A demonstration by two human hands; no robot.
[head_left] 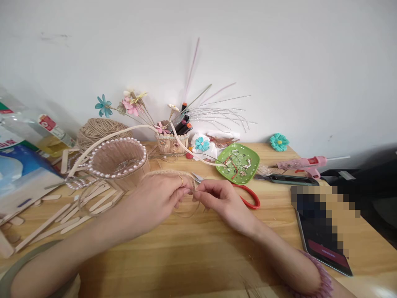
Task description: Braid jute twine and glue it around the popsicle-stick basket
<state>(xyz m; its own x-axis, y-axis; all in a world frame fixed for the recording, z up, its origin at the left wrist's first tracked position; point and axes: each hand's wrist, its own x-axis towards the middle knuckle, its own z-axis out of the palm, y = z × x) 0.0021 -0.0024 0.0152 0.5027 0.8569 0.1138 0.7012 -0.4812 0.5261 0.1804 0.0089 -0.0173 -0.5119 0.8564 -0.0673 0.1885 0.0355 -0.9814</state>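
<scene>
**A:** Where was the room on that pale wooden table (pixel 198 256)?

**B:** Wide and bare from six o'clock up to the hands; the near edge ran out of view. Crowded elsewhere: flat wooden craft sticks (pixel 62 215) at nine o'clock, a dark tablet (pixel 322 240) at three o'clock lying close to the table's right edge.

**A:** And the fingers?

**B:** Both hands met at centre. The left hand (pixel 161 196) had thumb and forefinger pinched shut on a thin strand of tan jute twine (pixel 167 174), the other fingers curled loosely. The right hand (pixel 218 198) pinched the same strand just beside it, fingertips nearly touching the left's.

**A:** Where did the twine go?

**B:** It arched from the pinch toward eleven o'clock, with a fine loop hanging below the fingers.

**A:** Close neighbours?

**B:** Red-handled scissors (pixel 248 196) just behind the right hand at one o'clock, a pearl-rimmed round stick basket (pixel 119 159) at ten o'clock, a green leaf-shaped dish (pixel 252 159) further back.
</scene>
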